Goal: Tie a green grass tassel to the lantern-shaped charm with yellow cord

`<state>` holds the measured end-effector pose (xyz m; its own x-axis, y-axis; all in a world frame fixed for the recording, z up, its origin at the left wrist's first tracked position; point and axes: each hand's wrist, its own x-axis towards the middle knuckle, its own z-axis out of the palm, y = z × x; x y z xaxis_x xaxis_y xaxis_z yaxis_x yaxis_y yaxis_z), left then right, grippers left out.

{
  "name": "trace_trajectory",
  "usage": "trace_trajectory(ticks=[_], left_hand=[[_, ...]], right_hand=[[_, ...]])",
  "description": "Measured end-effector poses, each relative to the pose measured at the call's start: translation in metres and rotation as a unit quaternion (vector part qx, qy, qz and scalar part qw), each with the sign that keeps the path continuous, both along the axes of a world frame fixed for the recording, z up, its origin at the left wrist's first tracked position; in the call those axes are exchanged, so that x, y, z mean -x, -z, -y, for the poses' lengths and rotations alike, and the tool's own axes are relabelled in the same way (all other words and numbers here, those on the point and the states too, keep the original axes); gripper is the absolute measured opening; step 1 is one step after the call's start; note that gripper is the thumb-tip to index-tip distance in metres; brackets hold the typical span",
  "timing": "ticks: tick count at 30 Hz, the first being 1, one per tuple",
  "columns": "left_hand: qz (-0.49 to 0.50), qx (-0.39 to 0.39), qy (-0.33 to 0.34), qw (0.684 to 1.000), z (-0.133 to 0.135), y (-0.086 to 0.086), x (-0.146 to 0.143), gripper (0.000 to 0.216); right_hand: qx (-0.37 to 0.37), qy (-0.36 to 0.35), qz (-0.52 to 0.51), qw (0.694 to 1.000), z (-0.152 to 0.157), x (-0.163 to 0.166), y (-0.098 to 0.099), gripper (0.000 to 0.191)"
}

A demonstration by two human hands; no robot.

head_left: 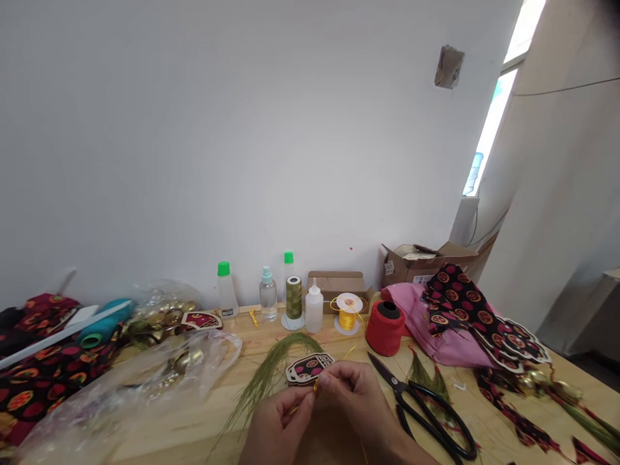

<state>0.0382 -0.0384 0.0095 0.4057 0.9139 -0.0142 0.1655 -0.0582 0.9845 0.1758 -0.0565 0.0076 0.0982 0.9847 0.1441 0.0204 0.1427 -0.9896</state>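
Note:
My left hand [283, 420] and my right hand [356, 397] meet low in the middle of the view. Both pinch a thin yellow cord [316, 386], which shows between the fingertips; a loose end sticks up past my right hand. Just beyond the fingers lies a flat wooden ornament [309, 368] with a dark red patterned inset, partly covered by my hands. Whether the cord is joined to it I cannot make out. Behind and left of my hands, a bundle of olive-green threads [264, 365] fans out over the wooden table [194, 413].
Black scissors [411, 400] lie right of my hands. Behind stand a red thread cone [385, 328], yellow cord spool [347, 316], white squeeze bottle [314, 311] and green thread spool [293, 298]. A clear plastic bag [145, 381] lies left, patterned fabric [455, 297] right, near a cardboard box [416, 258].

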Motion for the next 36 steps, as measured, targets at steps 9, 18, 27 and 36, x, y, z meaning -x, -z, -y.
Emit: trace_trajectory(ticks=[9, 18, 27, 36], left_hand=[[0.068, 0.061, 0.010, 0.996, 0.001, -0.002, 0.000, 0.026], [0.089, 0.049, 0.005, 0.995, 0.001, -0.001, -0.001, 0.027], [0.010, -0.019, -0.002, 1.000, 0.001, -0.002, 0.000, 0.022], [0.017, 0.005, 0.007, 1.000, 0.001, 0.001, 0.000, 0.022]], right_hand=[[-0.111, -0.007, 0.238, 0.965, 0.008, -0.004, -0.004, 0.018], [-0.147, -0.054, 0.207, 0.966, 0.010, -0.005, -0.004, 0.019], [0.042, -0.031, -0.126, 0.991, -0.005, -0.006, 0.002, 0.034], [0.115, -0.065, -0.195, 0.972, 0.001, -0.004, -0.001, 0.029]])
